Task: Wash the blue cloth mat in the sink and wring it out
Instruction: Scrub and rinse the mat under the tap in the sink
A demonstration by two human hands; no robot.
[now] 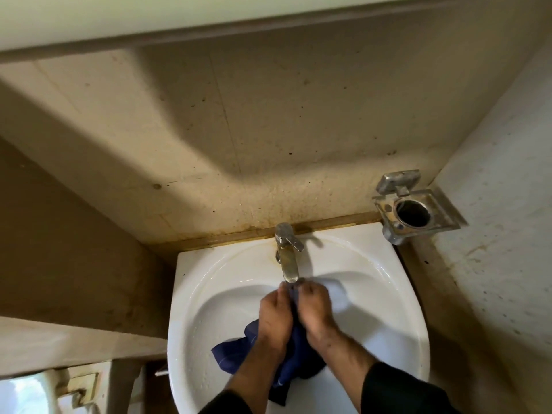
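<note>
Dark sleeves at the near edge, left hand (273,316) and right hand (316,312) side by side, each grip clenched on the blue cloth mat (236,352) bunched inside the white sink (397,309), beneath the faucet (288,258), metal holder (413,209) on the wall at right

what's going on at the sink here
A person is washing a blue cloth mat in a white sink. Both hands grip the bunched cloth close together just under the spout of the metal tap: the left hand and the right hand. The rest of the cloth hangs down into the basin towards the person. Whether water is running cannot be told. An empty metal holder is fixed to the wall at the right.
</note>
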